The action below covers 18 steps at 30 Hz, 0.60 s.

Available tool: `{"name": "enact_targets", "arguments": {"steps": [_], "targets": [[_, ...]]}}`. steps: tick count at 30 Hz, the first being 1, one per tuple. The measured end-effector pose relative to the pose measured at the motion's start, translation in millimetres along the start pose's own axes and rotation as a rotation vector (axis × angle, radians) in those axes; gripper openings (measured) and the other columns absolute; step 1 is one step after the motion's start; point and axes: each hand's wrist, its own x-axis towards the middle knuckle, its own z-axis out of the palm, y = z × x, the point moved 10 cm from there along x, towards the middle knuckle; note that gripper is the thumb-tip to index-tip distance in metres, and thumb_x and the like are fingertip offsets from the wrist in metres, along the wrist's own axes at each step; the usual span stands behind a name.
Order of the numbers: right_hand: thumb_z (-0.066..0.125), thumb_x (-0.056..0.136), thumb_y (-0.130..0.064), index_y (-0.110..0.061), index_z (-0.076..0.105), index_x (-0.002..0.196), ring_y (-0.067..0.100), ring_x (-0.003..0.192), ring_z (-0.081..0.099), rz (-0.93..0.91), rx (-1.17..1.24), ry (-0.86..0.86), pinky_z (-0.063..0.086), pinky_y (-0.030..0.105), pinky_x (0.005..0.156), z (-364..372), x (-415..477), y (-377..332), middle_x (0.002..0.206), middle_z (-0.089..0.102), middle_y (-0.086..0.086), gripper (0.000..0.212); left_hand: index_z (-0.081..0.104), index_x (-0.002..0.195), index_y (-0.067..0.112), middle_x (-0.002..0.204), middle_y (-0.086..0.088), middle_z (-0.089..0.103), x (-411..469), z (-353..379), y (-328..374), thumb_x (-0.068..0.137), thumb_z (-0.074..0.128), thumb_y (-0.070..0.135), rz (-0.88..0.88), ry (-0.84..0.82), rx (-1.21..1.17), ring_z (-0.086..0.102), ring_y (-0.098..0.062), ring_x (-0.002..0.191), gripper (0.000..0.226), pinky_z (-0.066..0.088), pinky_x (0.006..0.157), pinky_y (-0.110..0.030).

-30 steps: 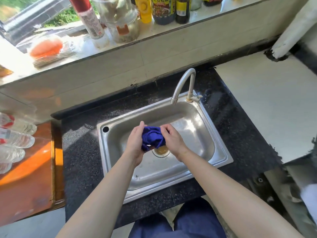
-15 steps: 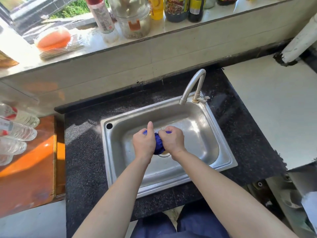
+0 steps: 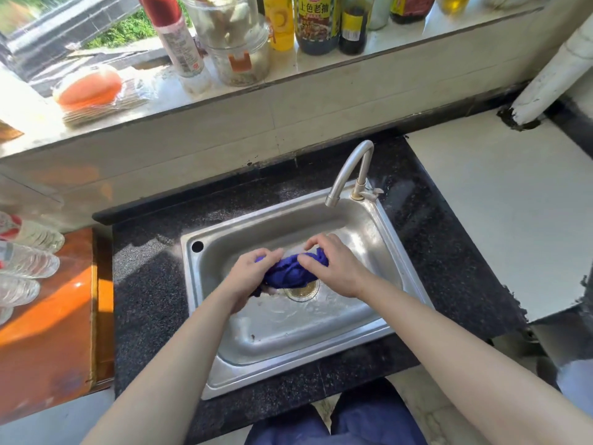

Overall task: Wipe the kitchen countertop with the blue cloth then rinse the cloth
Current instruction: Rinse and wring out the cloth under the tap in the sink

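Fingers of the left hand (image 3: 253, 274) and right hand (image 3: 335, 268) clamp the crumpled blue cloth (image 3: 288, 273); hard wringing may splash the black speckled stone desk (image 3: 150, 303).

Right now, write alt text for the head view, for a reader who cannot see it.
The left hand and right hand grip a bunched blue cloth over the drain of a steel sink set in a dark speckled countertop. The faucet stands behind them; bottles line the sill above.
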Motion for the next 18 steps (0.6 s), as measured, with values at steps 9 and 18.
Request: {"name": "enact_targets", "arguments": {"steps": [9, 18], "targets": [[0.046, 0.103, -0.025, -0.025, 0.047, 0.137, 0.016, 0.104, 0.056, -0.25, -0.235, -0.213, 0.047, 0.038, 0.097, 21, -4, -18, 0.131, 0.039, -0.007, 0.034, 0.054, 0.078, 0.023, 0.086, -0.019, 0.066, -16, 6, -32, 0.067, 0.091, 0.027, -0.26, -0.417, 0.046, 0.063, -0.028, 0.07, 0.039, 0.037, 0.07, -0.033], [0.036, 0.097, -0.032, -0.026, 0.037, 0.145, 0.022, 0.109, 0.045, -0.437, -0.411, -0.139, 0.046, 0.037, 0.094, 27, -10, -33, 0.123, 0.047, 0.005, 0.048, 0.053, 0.114, 0.022, 0.091, -0.02, 0.063, -17, 3, -4, 0.071, 0.078, 0.012, -0.032, -0.33, -0.099, 0.054, -0.029, 0.079, 0.05, 0.04, 0.072, -0.039]]}}
